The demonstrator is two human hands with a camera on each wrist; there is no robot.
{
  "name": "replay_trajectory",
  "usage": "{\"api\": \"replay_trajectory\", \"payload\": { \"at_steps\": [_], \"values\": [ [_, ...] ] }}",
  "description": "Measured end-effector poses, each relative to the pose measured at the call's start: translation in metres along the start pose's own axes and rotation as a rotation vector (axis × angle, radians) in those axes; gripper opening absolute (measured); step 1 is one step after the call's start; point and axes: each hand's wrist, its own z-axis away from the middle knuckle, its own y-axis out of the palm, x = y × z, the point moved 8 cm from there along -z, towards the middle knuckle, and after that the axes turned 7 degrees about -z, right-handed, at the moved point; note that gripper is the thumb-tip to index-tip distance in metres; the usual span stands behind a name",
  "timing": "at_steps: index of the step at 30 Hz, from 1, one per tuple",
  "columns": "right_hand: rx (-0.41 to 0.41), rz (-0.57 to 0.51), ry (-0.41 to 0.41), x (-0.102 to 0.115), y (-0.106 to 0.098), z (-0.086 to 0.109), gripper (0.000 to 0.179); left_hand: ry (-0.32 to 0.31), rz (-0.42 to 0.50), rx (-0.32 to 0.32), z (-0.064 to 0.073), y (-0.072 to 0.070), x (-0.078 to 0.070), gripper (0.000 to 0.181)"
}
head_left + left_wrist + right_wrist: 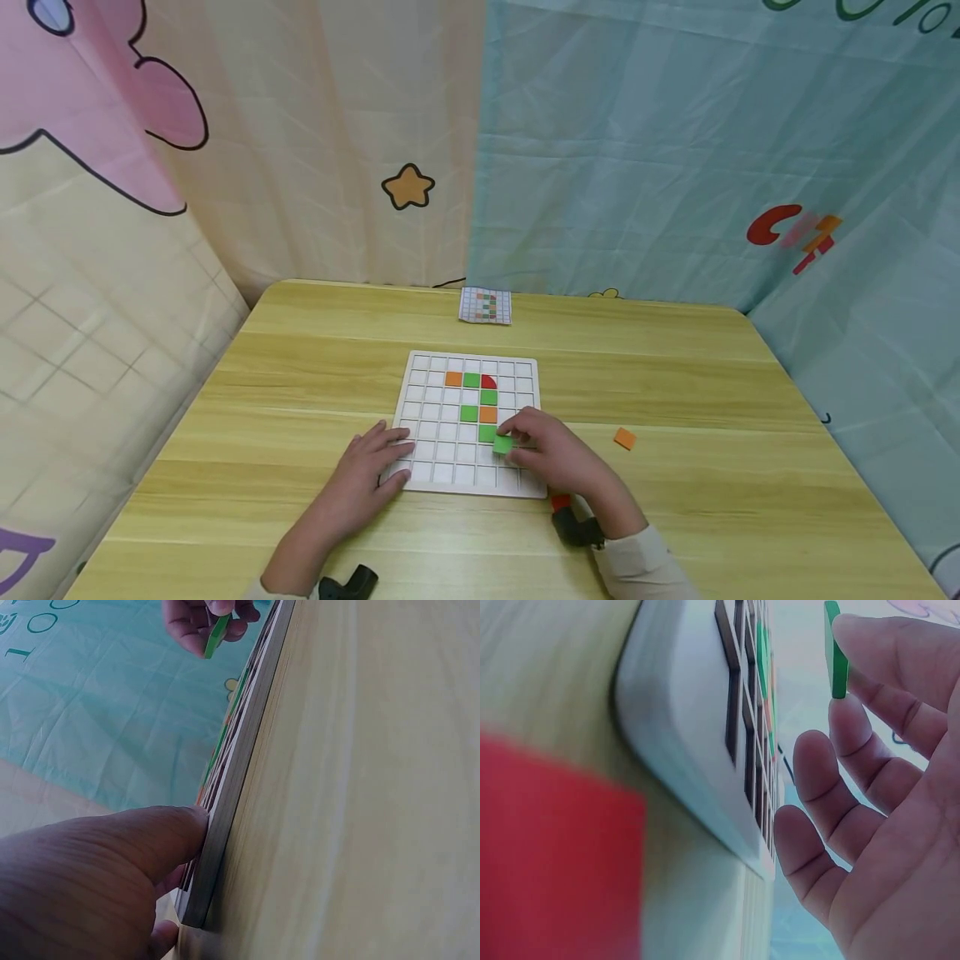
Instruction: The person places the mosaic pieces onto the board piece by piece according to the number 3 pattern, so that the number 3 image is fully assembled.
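Note:
A white grid board lies on the table, with orange, green and red pieces set in some of its squares. My right hand pinches a green square tile between thumb and fingers, over the lower right part of the board. In the right wrist view this green tile is held on edge, apart from the board. My left hand rests at the board's left edge, its fingers spread over the rim. The left thumb touches the edge in the left wrist view.
A loose orange tile lies on the table to the right. A red piece sits beside the board's lower right corner, partly hidden near the right wrist. At the table's back edge is a small card printed with a coloured grid.

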Motion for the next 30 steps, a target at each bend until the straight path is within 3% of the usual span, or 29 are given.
{"api": "replay_trajectory", "payload": {
  "at_steps": [30],
  "values": [
    [0.019, 0.039, -0.016, 0.014, 0.029, -0.023, 0.021, 0.002, 0.001, 0.004, 0.001, 0.001, 0.001, 0.034]
  ]
}}
